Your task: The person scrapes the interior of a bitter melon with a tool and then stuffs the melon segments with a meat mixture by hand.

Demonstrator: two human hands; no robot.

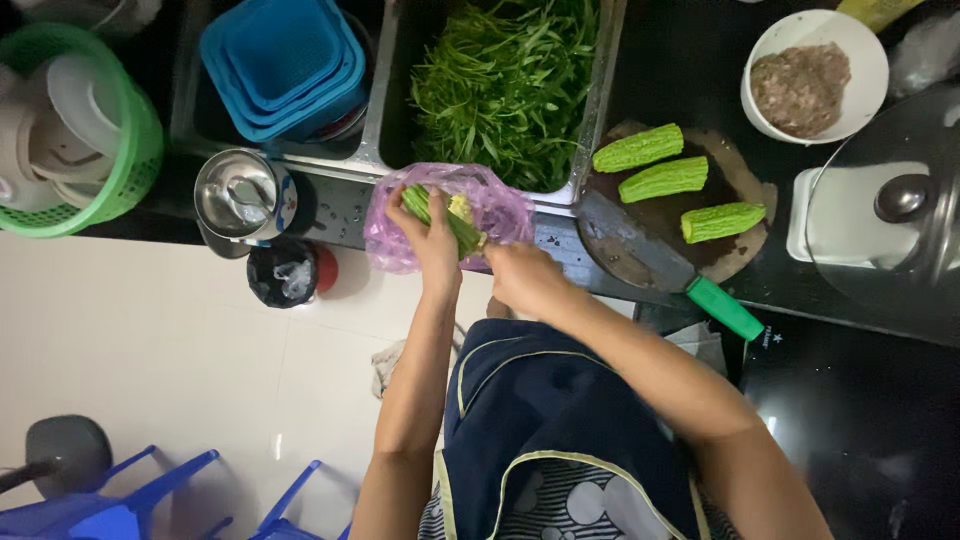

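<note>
Both hands grip a green gourd piece, half-hidden by purple bag.

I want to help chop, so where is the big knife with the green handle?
In the head view, the knife lies on the round cutting board, right of the person's right hand, blade just below the three green bitter gourd pieces.

The left hand grips a cut green gourd piece over a purple plastic bag at the counter's front edge, with the right hand just beside it. Three more gourd pieces lie on a round wooden board, where a green-handled cleaver rests near the front edge.
</note>
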